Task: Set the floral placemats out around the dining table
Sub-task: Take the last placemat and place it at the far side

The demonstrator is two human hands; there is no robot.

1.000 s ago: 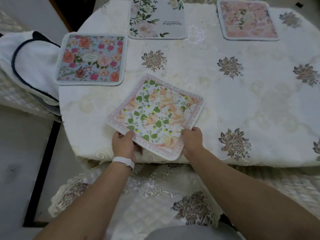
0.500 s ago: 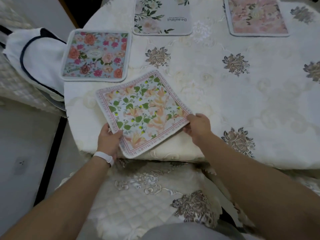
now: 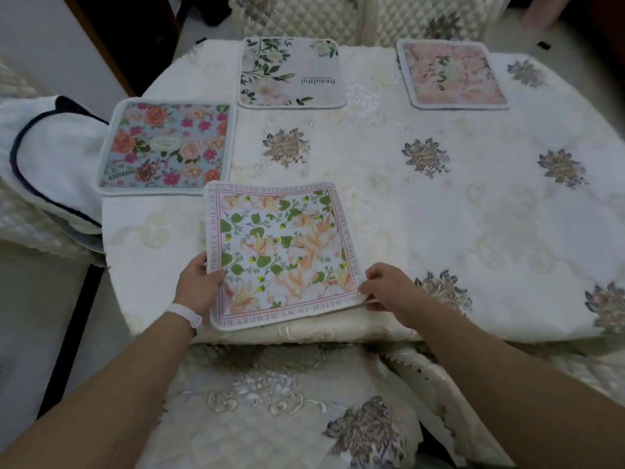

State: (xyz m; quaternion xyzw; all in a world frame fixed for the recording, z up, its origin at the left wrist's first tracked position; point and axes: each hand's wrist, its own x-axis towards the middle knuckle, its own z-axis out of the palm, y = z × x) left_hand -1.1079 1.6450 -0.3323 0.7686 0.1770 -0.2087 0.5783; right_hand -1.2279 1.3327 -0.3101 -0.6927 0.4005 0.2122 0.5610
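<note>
A placemat with green leaves and peach flowers [image 3: 280, 252] lies flat at the near edge of the dining table [image 3: 456, 214], its sides square to that edge. My left hand [image 3: 199, 289] grips its near left corner, and my right hand [image 3: 389, 287] pinches its near right corner. A blue placemat with red and pink flowers [image 3: 167, 147] lies just behind it to the left. A grey placemat printed "Beautiful" [image 3: 291, 72] sits at the far edge. A pink placemat [image 3: 453, 74] sits at the far right.
The table wears a cream cloth embroidered with brown flowers. A white cloth with dark piping [image 3: 50, 157] hangs over a chair at the left. A quilted chair seat [image 3: 270, 418] sits below my arms, and quilted chair backs [image 3: 338, 15] stand beyond the table.
The leafy placemat was turned from a diagonal tilt to square with the table edge. My hands shifted to its two near corners.
</note>
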